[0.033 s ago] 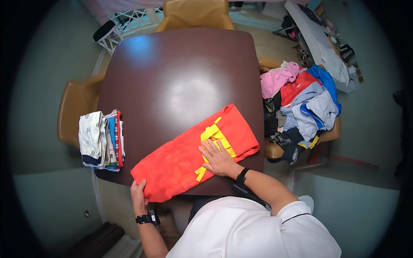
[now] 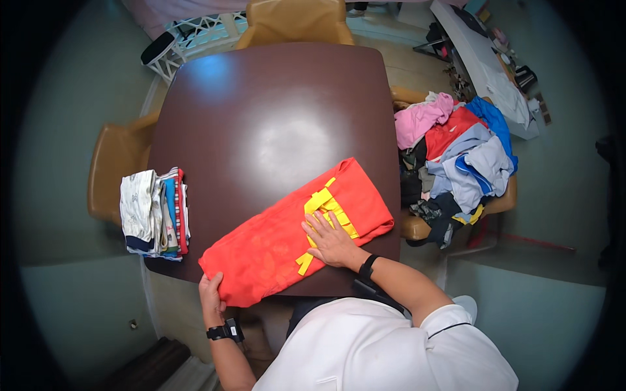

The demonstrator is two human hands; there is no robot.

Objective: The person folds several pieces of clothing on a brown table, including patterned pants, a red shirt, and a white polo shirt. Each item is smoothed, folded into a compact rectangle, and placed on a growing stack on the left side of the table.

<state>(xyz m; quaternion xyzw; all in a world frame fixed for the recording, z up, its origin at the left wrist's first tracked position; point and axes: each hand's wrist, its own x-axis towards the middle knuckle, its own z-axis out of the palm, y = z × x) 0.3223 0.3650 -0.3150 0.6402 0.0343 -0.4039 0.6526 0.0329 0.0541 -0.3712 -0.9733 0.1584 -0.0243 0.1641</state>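
Worktop (image 2: 261, 98): red garment (image 2: 248, 260) laid across near side, left end overhanging. Seemingly being smoothed; for any next fold, edges should be lined up. Right hand (image 2: 331, 244) spread flat on yellow trim (image 2: 319, 199); garment's corner pinched in grip of left hand (image 2: 211, 294).

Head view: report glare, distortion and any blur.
In the head view, the table shows whitish glare near its middle and a bluish patch toward its far left corner; head view, table edges bow and the picture's corners go black; head view, the red cloth shows no obvious blur.
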